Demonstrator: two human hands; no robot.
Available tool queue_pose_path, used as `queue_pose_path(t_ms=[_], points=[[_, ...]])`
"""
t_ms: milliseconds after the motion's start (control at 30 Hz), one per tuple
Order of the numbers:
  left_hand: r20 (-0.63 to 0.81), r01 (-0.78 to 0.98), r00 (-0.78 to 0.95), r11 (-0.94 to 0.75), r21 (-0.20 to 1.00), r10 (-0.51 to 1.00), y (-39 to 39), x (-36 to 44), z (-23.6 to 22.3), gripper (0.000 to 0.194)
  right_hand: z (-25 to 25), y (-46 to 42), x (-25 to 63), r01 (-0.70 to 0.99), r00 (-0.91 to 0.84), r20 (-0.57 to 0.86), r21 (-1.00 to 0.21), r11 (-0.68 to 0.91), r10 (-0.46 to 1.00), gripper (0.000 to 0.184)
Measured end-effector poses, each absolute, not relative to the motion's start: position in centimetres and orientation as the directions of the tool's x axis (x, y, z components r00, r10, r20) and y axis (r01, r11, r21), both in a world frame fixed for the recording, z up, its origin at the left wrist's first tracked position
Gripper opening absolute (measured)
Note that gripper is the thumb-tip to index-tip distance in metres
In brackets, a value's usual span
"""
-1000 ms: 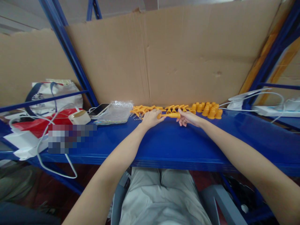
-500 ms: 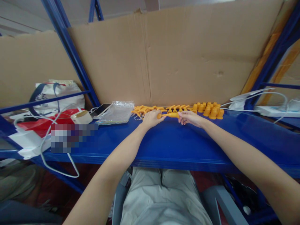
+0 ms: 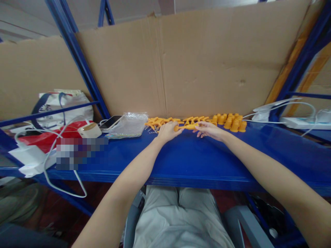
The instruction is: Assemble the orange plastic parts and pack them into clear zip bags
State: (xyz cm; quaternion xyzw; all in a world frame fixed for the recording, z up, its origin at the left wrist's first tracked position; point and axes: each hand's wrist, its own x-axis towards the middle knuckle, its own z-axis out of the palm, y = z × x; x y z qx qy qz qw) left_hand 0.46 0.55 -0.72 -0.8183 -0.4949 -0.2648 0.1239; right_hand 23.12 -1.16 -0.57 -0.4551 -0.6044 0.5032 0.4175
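My left hand [image 3: 168, 131] is closed round one end of a long orange plastic part [image 3: 186, 127] held just above the blue shelf [image 3: 186, 158]. My right hand [image 3: 208, 130] pinches the other end of the same part. Behind my hands, along the cardboard wall, lies a row of orange forked pieces [image 3: 160, 121]. To the right of them stands a cluster of small orange cone-shaped caps [image 3: 231, 122].
A clear plastic bag [image 3: 128, 124], a phone [image 3: 110, 122] and a small white and gold device [image 3: 89, 130] lie to the left. Further left are a red item [image 3: 46, 136], white boxes, cables and a tote bag [image 3: 63, 105]. A power strip [image 3: 300, 121] with white cables sits right.
Both hands keep hold of the orange part and have barely shifted; the right fingers have moved slightly along it.
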Motion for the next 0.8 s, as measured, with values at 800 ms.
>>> queue_pose_path(t_ms=[800], points=[[0.574, 0.826, 0.392, -0.55, 0.126, 0.719, 3.1, -1.3, -1.8, 0.044, -1.4, 1.9, 24.6, 0.115, 0.185, 0.417, -0.908, 0.402, 0.89, 0.042]])
